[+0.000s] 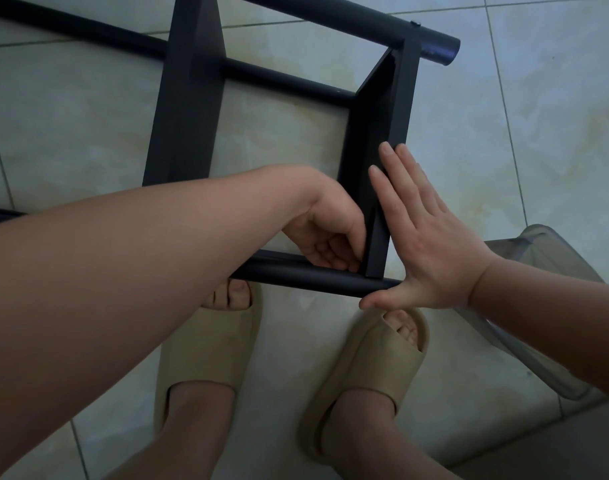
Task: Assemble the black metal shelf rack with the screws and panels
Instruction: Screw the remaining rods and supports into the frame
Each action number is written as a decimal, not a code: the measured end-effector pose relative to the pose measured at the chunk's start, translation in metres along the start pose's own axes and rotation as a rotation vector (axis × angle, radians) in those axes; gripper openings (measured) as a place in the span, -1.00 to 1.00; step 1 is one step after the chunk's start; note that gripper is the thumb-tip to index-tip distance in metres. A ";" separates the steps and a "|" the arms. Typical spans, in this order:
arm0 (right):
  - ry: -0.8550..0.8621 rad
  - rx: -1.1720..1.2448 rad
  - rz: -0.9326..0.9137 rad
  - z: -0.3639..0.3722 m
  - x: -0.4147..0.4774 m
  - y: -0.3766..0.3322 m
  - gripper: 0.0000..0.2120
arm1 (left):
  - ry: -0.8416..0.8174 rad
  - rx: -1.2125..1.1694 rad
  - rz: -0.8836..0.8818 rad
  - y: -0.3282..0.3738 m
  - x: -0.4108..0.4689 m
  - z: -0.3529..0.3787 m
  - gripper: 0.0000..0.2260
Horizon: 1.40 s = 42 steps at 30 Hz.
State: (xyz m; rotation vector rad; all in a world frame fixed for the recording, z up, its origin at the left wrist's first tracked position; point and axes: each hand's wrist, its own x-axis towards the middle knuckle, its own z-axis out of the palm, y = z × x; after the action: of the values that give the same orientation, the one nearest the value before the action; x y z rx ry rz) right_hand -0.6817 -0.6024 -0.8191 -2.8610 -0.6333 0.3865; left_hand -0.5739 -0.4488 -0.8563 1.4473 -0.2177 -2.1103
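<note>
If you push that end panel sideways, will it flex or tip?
Probably stiff: the end panel looks like folded metal with straight edges. It may tip, since the right hand braces it flat while the left hand works at its corner.

A matte black rack (188, 98) filled the centre, its tube end at 1 o'clock showing a bluish sheen. The floor tiles (503, 116) were pale grey-green, faintly marbled, with dark grout lines. Beige slippers (209, 344) sat at 6 o'clock and a smoky translucent grey bin (538, 258) at 4 o'clock.
</note>
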 end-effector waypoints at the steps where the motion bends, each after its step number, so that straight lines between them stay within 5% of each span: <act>1: -0.002 -0.002 0.002 -0.001 0.000 0.000 0.30 | -0.007 -0.005 0.003 0.000 -0.001 0.000 -0.90; 42: 0.023 -0.014 0.018 0.000 -0.001 -0.001 0.31 | -0.048 -0.042 -0.009 0.001 0.003 -0.005 -0.86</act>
State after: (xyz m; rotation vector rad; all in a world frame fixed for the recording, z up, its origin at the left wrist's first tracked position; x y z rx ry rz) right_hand -0.6834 -0.6020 -0.8181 -2.8821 -0.6084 0.3521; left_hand -0.5696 -0.4500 -0.8608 1.3765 -0.1850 -2.1459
